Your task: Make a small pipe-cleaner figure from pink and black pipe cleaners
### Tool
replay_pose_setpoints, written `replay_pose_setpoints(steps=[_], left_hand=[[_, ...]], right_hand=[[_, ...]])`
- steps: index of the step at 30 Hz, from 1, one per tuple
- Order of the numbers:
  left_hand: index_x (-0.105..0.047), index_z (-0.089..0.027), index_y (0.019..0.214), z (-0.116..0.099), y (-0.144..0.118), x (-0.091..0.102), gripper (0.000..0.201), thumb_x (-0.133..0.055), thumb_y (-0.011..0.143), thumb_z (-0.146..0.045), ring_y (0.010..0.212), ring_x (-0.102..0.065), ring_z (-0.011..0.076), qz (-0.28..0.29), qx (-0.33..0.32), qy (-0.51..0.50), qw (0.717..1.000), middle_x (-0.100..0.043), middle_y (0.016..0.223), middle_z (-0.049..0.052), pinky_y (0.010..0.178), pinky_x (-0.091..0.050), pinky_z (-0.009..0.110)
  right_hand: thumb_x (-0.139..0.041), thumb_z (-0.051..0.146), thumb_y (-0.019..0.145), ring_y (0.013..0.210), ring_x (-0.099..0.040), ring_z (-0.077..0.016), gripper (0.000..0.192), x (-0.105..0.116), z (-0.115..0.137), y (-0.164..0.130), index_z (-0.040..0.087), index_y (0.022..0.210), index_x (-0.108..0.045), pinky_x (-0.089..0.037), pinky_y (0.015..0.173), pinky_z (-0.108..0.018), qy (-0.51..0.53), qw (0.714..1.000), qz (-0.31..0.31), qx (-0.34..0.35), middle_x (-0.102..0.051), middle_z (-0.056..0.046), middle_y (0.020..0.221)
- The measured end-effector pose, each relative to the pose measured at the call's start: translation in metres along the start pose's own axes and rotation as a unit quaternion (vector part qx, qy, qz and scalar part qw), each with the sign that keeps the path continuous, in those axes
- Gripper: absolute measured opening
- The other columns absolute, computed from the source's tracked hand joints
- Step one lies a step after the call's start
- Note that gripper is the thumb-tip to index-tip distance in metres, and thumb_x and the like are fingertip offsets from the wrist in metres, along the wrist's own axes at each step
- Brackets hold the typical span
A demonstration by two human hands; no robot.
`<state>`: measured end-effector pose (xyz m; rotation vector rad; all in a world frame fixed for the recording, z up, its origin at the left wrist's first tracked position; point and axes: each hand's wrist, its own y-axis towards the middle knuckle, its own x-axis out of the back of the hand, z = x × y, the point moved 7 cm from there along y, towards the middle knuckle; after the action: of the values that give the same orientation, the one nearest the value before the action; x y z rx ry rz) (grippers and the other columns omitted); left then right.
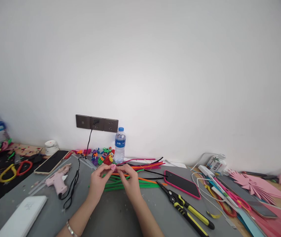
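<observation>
Both your left hand (98, 183) and right hand (129, 182) pinch the small pink pompom (113, 167): soft and light, so keep the grip gentle at its sides.

Bare grey table (120, 214) is lying open in the near middle, giving room to pass between the arms. Green pipe cleaners (128, 184) and a water bottle (120, 144) are blocking the far side, while the pink glue gun (58, 181) and its black cord (72, 187) are crowding the left. Yellow-handled pliers (187, 209) and a pink-cased phone (182, 183) are hemming in the right.
</observation>
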<state>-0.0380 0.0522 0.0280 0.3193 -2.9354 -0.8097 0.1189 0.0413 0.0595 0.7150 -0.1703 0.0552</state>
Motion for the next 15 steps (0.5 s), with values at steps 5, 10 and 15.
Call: replay_pose_setpoints(steps=[5, 10, 15], left_hand=[[-0.070, -0.017, 0.074, 0.0017, 0.0003, 0.0000, 0.016, -0.072, 0.074, -0.033, 0.074, -0.067, 0.0190, -0.002, 0.002, -0.002, 1.000, -0.065, 0.074, 0.003, 0.069, -0.058, 0.028], [-0.070, -0.018, 0.078, 0.0021, 0.0002, -0.0002, 0.017, -0.071, 0.075, -0.034, 0.077, -0.067, 0.0202, 0.001, 0.006, -0.001, 1.000, -0.067, 0.077, 0.004, 0.073, -0.059, 0.030], [-0.070, -0.018, 0.078, 0.0067, 0.0001, 0.0022, 0.015, -0.071, 0.075, -0.032, 0.078, -0.068, 0.0204, -0.005, 0.006, -0.006, 1.000, -0.068, 0.080, 0.004, 0.073, -0.058, 0.029]], right_hand=[[-0.055, 0.018, 0.088, 0.072, -0.061, -0.0182, 0.018, 0.0000, 0.0012, 0.0003, 0.021, 0.089, -0.072, -0.048, 0.066, -0.028, 0.001, 1.000, -0.006, 0.006, -0.067, -0.005, 0.077], [-0.054, 0.019, 0.089, 0.072, -0.061, -0.0180, 0.019, -0.0014, 0.0031, 0.0003, 0.021, 0.091, -0.073, -0.049, 0.065, -0.028, 0.006, 1.000, -0.007, 0.006, -0.067, -0.005, 0.077], [-0.053, 0.019, 0.089, 0.073, -0.060, -0.0188, 0.021, -0.0017, 0.0044, 0.0004, 0.022, 0.094, -0.073, -0.048, 0.066, -0.029, 0.001, 1.000, -0.007, 0.003, -0.066, -0.006, 0.078]])
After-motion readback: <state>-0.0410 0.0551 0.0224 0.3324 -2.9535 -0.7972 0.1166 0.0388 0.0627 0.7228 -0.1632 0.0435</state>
